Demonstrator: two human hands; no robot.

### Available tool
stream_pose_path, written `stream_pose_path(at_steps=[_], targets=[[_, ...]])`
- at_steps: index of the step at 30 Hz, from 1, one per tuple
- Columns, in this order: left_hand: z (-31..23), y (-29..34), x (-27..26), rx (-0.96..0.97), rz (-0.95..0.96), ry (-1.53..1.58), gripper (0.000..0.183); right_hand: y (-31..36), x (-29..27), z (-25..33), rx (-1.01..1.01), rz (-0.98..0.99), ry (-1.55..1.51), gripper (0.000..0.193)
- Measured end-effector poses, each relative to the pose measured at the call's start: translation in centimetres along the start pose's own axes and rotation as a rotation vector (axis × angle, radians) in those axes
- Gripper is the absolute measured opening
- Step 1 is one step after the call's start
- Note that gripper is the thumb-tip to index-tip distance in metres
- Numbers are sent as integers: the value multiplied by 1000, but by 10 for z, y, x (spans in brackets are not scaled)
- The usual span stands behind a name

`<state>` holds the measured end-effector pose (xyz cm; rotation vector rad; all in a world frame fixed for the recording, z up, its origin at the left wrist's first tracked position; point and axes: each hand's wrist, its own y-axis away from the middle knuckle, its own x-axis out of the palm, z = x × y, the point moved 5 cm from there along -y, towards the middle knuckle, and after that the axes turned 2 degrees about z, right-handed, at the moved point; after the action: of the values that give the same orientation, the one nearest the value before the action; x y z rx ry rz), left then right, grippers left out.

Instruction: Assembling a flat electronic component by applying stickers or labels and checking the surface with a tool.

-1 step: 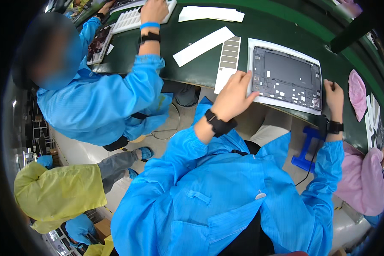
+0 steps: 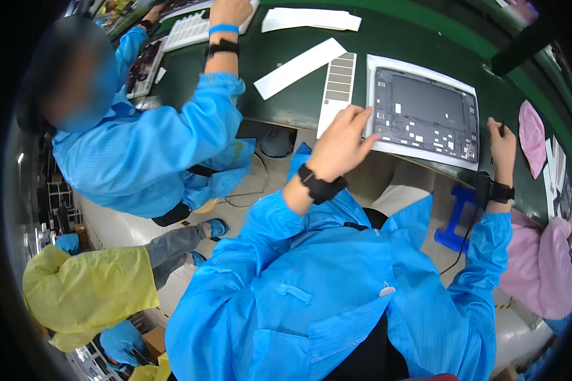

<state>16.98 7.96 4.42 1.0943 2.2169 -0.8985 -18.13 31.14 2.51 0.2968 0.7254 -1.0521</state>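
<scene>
A dark grey tablet housing (image 2: pixel 429 105), dotted with small white pieces, lies on a white tray (image 2: pixel 426 153) at the bench's front edge. My left hand (image 2: pixel 342 143) is at the tray's left side, fingers and thumb apart, the thumb tip over the rim. Right of the tray, my right hand (image 2: pixel 502 147) is closed around a slim dark tool, mostly hidden by the fingers. Left of the tray lies a white strip sheet (image 2: pixel 339 86) with a column of grey-brown stickers. Beside it rests a blank white strip (image 2: pixel 299 68).
More white sheets (image 2: pixel 311 20) lie farther back on the green bench (image 2: pixel 419 38). A pink cloth (image 2: pixel 531 136) and white strips (image 2: pixel 556 168) are at the right. On the left a co-worker in a blue smock (image 2: pixel 152 149) reaches over a white slotted tray (image 2: pixel 187 32). A blue stool (image 2: pixel 454 222) stands below.
My left hand has slid slightly left, its thumb drawing back from the housing's edge toward the tray's rim. My right hand has turned a little, and the dark tool shows more.
</scene>
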Motion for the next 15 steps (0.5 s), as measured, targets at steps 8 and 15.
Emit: stream_pose_path(at_steps=[8, 15], targets=[[4, 0, 8, 33, 34, -34, 41, 54, 4, 1, 208, 187, -256, 25], [4, -2, 22, 43, 35, -182, 50, 69, 12, 1, 241, 109, -344, 29]])
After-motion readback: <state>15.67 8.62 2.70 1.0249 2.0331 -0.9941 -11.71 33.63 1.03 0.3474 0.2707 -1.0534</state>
